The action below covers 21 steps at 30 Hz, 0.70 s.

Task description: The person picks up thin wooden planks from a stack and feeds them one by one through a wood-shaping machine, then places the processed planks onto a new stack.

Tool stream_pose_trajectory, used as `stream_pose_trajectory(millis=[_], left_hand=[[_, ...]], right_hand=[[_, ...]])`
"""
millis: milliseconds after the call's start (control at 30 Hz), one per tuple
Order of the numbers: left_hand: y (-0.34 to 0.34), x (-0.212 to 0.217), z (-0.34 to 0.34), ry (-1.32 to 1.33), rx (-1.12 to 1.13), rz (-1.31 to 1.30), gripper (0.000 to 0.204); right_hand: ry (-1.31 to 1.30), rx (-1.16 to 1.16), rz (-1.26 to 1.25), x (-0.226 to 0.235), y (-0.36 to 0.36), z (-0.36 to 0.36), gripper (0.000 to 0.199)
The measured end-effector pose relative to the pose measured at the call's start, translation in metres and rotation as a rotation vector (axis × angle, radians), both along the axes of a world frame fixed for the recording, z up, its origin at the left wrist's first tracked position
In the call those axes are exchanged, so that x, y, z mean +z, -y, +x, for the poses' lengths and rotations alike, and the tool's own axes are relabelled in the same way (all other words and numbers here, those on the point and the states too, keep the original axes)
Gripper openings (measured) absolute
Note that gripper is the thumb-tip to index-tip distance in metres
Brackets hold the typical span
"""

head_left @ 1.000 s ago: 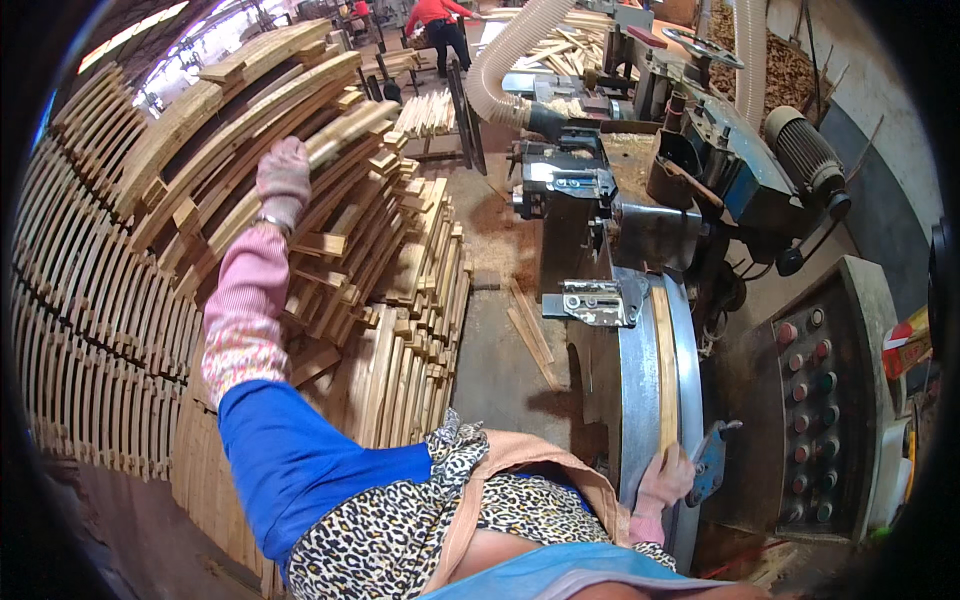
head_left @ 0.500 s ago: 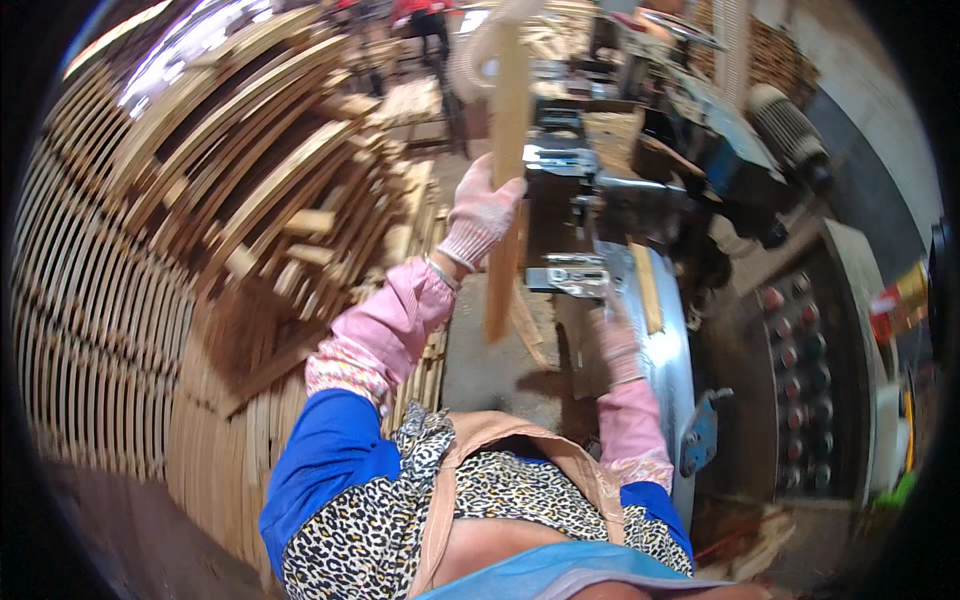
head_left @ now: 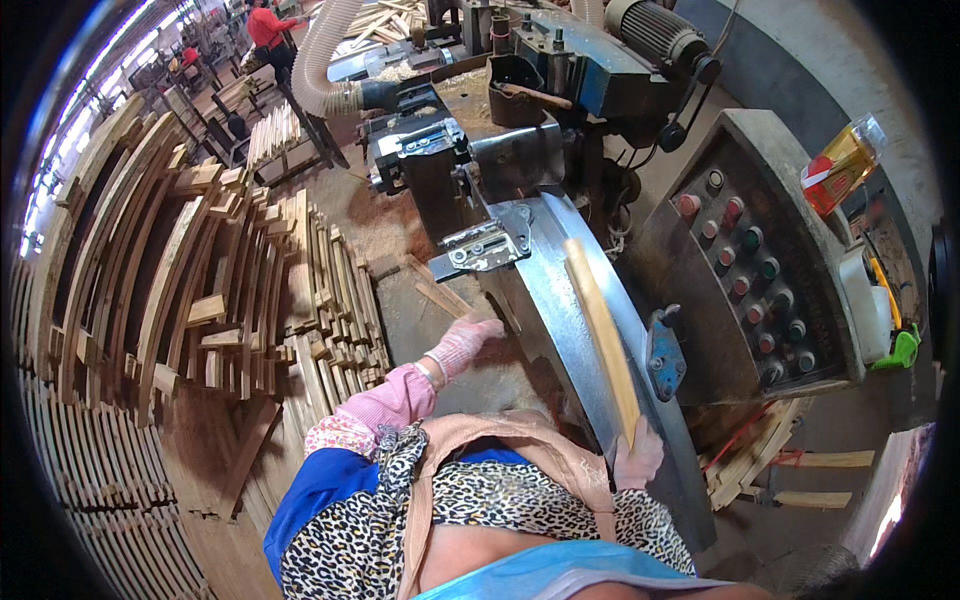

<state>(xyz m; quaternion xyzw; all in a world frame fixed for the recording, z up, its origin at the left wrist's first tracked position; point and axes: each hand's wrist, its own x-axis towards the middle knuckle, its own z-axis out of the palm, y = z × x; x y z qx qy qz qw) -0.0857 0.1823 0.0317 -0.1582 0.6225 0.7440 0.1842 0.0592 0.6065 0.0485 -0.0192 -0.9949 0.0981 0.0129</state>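
My left hand [head_left: 467,342], in a pale pink knit glove, hangs beside the machine's metal bed with its fingers stretched out and nothing visible in them. The gloved right hand [head_left: 637,458] is closed at the near end of a wooden strip [head_left: 605,345]. This strip lies lengthwise on the shiny curved metal bed [head_left: 548,285], its far end towards the machine's cutting part. A metal guide bracket [head_left: 485,240] is fixed at the bed's left edge, ahead of both hands. Part of the right hand's fingers is hidden by the strip.
Stacked wooden strips [head_left: 170,290] fill the left side. A blue metal bracket [head_left: 664,352] sits on the bed's right edge, near a control panel [head_left: 740,270] with several buttons. A ribbed hose [head_left: 322,60] joins the machine; a person in red [head_left: 268,30] stands far off.
The wooden strip held upright in my left hand is gone from it, and that hand is lower. My right hand has drawn back towards me, now at the near end of the strip on the bed.
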Motion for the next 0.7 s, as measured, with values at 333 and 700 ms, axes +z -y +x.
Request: stream_pose_trajectory(millis=[333, 700], left_hand=[[0.101, 0.084, -0.032, -0.459, 0.219, -0.847, 0.048], [0.372, 0.301, 0.118, -0.115, 0.357, -2.239, 0.066]], right_hand=[[-0.502, 0.101, -0.025, -0.065, 0.142, -0.27, 0.065], [-0.14, 0.061, 0.01, -0.036, 0.001, -0.046, 0.051]])
